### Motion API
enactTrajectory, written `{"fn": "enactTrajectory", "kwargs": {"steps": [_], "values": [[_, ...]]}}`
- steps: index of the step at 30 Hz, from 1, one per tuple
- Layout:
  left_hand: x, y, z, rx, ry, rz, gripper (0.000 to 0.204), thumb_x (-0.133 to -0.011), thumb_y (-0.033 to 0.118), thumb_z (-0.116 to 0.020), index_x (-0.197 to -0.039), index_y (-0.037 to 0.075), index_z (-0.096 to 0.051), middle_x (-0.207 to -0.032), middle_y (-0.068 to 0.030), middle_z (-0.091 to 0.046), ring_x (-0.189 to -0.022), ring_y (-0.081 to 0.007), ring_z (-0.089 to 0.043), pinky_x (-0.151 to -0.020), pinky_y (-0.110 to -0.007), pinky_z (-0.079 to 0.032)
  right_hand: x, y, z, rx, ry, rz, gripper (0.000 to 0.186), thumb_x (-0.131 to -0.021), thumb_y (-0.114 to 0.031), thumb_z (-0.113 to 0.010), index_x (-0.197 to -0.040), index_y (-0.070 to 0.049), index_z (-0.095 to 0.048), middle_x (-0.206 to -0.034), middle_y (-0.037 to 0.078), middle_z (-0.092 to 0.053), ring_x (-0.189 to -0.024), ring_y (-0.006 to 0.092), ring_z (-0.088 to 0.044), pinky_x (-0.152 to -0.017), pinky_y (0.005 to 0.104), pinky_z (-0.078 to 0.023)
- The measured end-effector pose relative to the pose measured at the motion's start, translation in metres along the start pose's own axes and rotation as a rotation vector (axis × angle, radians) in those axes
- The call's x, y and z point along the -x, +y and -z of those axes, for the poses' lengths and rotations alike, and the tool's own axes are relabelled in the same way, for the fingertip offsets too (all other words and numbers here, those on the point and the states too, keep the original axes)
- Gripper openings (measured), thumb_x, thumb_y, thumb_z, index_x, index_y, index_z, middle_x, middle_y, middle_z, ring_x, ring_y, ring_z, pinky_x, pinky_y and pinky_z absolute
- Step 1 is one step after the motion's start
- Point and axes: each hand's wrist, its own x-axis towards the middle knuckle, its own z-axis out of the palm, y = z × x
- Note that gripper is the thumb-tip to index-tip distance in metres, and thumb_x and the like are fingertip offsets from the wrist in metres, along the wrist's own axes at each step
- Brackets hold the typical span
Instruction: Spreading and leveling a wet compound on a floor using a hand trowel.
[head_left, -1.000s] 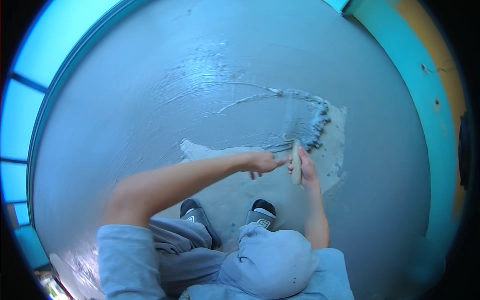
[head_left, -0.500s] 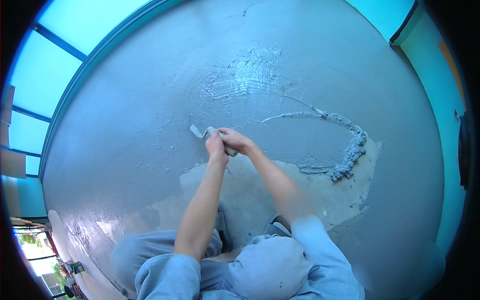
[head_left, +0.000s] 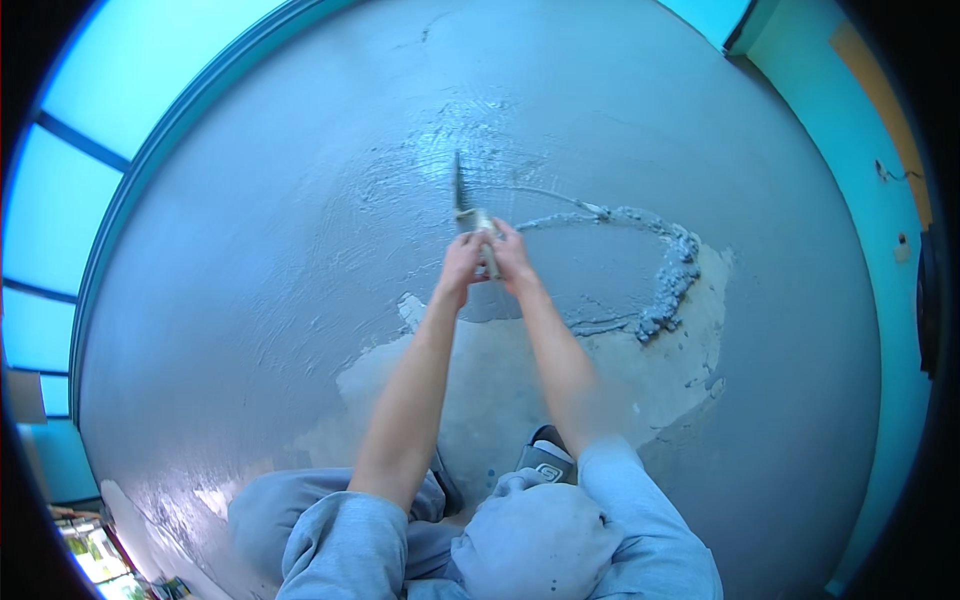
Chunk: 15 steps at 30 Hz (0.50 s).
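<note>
A trowel (head_left: 459,185) is held out in front of me, its thin blade seen nearly edge-on and pointing away. My left hand (head_left: 464,264) is closed round the pale handle from the left side. From the other side my right hand (head_left: 512,258) grips the same handle, its fingers close to the left ones. Under the blade spreads wet grey cement (head_left: 400,225) with ridged streaks. A curved ridge of lumpy grey mortar (head_left: 676,272) lies to the right of my hands. The blade's contact with the surface cannot be made out clearly.
Nearer my feet is a paler uncoated patch of floor (head_left: 470,375) with ragged edges. A dark slipper (head_left: 548,455) shows beside my knees. Bright framed panels (head_left: 70,195) run along the left, and a teal wall (head_left: 840,130) borders the right.
Both hands have moved right and farther out with the trowel. Its blade has swung from pointing left to pointing away. The view has shifted slightly too.
</note>
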Motion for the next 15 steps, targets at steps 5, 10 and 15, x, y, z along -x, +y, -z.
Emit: {"fn": "enactTrajectory", "kwargs": {"steps": [5,10,15], "values": [[0.013,-0.048,-0.144,-0.193,-0.240,-0.140,0.048,-0.086,0.037,-0.050,-0.115,0.000,-0.048,-0.098,-0.0168,-0.059,-0.084,-0.0229,-0.059,-0.066,-0.034,-0.049,0.064,0.002,0.138,-0.069,0.331,0.106,0.047,-0.089,-0.020,-0.050,-0.132,-0.006,-0.040,-0.116,0.011,-0.054,-0.099,0.0178,-0.054,-0.082,0.0289,-0.045],[0.059,-0.080,-0.221,-0.363,-0.490,-0.198,0.049,-0.088,0.039,-0.048,-0.118,0.000,-0.047,-0.099,-0.0122,-0.059,-0.080,-0.0187,-0.057,-0.057,-0.030,-0.048,0.139,0.017,0.219,-0.147,0.590,0.220,0.048,-0.087,-0.019,-0.054,-0.130,-0.004,-0.041,-0.104,0.010,-0.058,-0.086,0.0161,-0.058,-0.065,0.0297,-0.049],[0.082,-0.075,-0.223,-0.520,-0.863,0.019,0.051,-0.085,0.037,-0.052,-0.121,0.001,-0.047,-0.100,-0.0130,-0.060,-0.081,-0.0193,-0.058,-0.058,-0.030,-0.048,0.194,0.009,0.270,-0.154,0.633,0.146,0.047,-0.088,-0.021,-0.053,-0.130,-0.005,-0.039,-0.083,0.008,-0.059,-0.056,0.0128,-0.055,-0.039,0.0253,-0.044]]}}
